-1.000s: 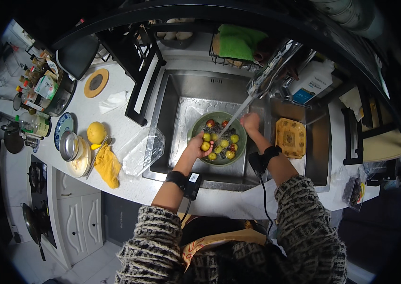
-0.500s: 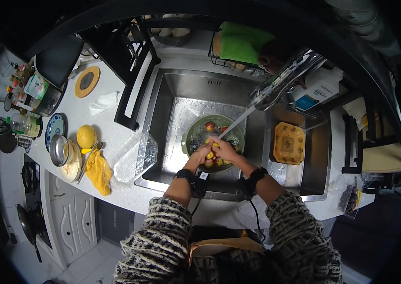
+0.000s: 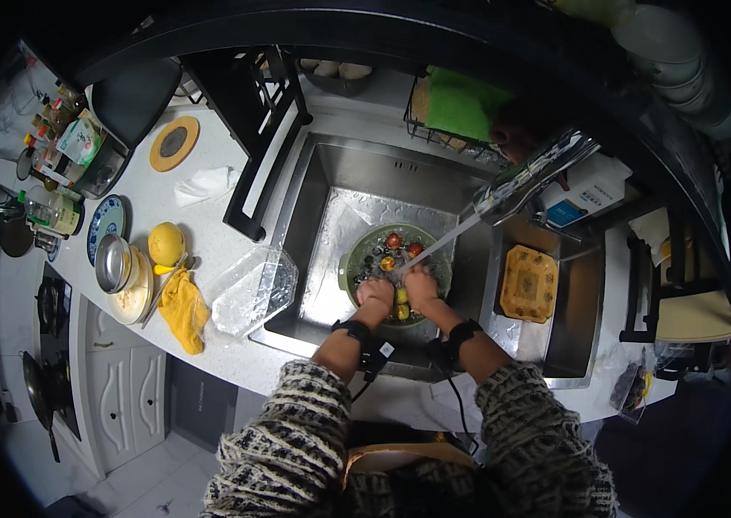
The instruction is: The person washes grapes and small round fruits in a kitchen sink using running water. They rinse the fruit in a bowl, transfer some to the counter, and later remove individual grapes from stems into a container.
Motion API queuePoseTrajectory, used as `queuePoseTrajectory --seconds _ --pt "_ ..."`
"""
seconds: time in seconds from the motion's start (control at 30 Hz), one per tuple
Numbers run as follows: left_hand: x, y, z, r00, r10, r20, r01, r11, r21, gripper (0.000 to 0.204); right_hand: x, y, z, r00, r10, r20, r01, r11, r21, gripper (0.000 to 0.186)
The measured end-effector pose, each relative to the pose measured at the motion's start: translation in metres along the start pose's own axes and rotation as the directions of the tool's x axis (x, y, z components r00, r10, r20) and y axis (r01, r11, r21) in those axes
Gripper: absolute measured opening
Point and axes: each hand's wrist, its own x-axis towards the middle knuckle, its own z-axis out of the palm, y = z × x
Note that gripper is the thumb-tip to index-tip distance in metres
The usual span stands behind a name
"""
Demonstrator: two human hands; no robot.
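Observation:
A green bowl (image 3: pixel 344 269) of water stands in the large sink basin, with a stream from the tap (image 3: pixel 516 186) pouring into it. Red fruits (image 3: pixel 394 240), an orange-yellow fruit (image 3: pixel 389 263) and yellow-green fruits (image 3: pixel 402 311) are in the water with small dark round pieces. My left hand (image 3: pixel 374 292) is curled at the bowl's near left side. On the near right, my right hand (image 3: pixel 420 285) is also curled, fingers pointing down into the bowl. The two hands are apart, with yellow-green fruit between them. Whatever is inside either hand is hidden.
A yellow tray (image 3: pixel 514 285) sits in the smaller right basin. Left of the sink are a clear plastic container (image 3: pixel 255 292), a yellow cloth (image 3: pixel 182 315), a yellow round fruit (image 3: pixel 166 243) and stacked bowls (image 3: pixel 115 268). A black rack (image 3: pixel 253 164) stands behind.
My hands, together over yellow fruit before, have separated to left and right and lowered in the bowl. An orange-yellow fruit now shows in the middle. The whole view has shifted slightly.

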Motion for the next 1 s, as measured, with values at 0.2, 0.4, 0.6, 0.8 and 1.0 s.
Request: queuePoseTrajectory --seconds 0.2,0.4,0.6,0.8,1.0 --pt "0.014 -0.029 -0.030 0.778 0.420 0.468 0.606 -0.305 -0.735 0.018 0.020 0.012 -0.020 0.831 0.335 0.444 -0.516 0.168 0.840 0.027" --pt "0.003 -0.031 -0.041 0.792 0.366 0.489 0.602 -0.334 -0.725 0.039 0.017 -0.017 -0.047 0.830 0.104 0.549 -0.558 0.129 0.820 0.030" --pt "0.005 -0.020 -0.031 0.841 0.257 0.477 0.531 -0.224 -0.817 0.055 0.002 -0.031 -0.062 0.766 -0.143 0.627 -0.562 0.327 0.760 0.032" --pt "0.009 -0.020 -0.028 0.981 -0.019 0.195 0.176 0.528 -0.831 0.029 0.016 0.001 -0.033 0.954 0.114 0.276 -0.187 0.949 0.253 0.034" --pt "-0.030 0.015 -0.012 0.926 0.292 0.238 -0.255 0.951 -0.174 0.025 0.020 0.007 -0.009 0.830 -0.222 0.511 0.218 0.974 0.068 0.017"
